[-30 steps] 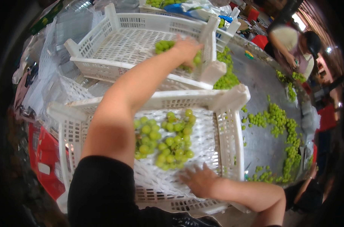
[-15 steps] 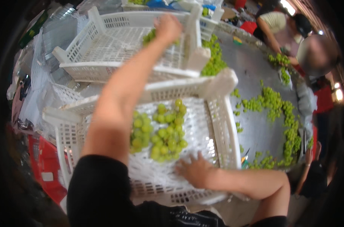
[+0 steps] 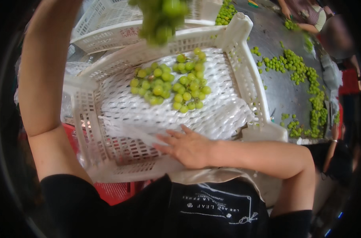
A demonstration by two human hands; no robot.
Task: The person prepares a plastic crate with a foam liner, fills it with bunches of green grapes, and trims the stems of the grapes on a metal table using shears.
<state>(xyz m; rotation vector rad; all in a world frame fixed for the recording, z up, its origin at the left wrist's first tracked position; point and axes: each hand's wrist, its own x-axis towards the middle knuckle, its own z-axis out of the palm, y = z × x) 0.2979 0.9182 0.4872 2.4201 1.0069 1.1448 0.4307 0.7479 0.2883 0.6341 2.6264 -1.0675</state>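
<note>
My right hand [image 3: 190, 148] lies with its fingers spread on the near edge of a white foam net liner [image 3: 148, 119]. The liner covers much of the floor of a white plastic crate [image 3: 256, 87] in front of me. Two bunches of green grapes, a left one [image 3: 152, 83] and a right one [image 3: 191, 85], rest side by side on it. My left forearm [image 3: 49, 51] rises past the top edge, so that hand is hidden. A blurred bunch of green grapes [image 3: 162, 22] hangs in the air over the crate's far wall, its upper end cut off.
Behind stands a second white crate [image 3: 109, 37]. To the right, a grey metal table [image 3: 275, 83] carries loose grape bunches [image 3: 295, 65]. Another person [image 3: 303, 16] handles grapes across that table. A red plastic item [image 3: 113, 190] shows below the near crate.
My left hand has left the far crate and gone out of view; a grape bunch now hangs above the near crate. My right hand still rests on the liner. The view has tilted down.
</note>
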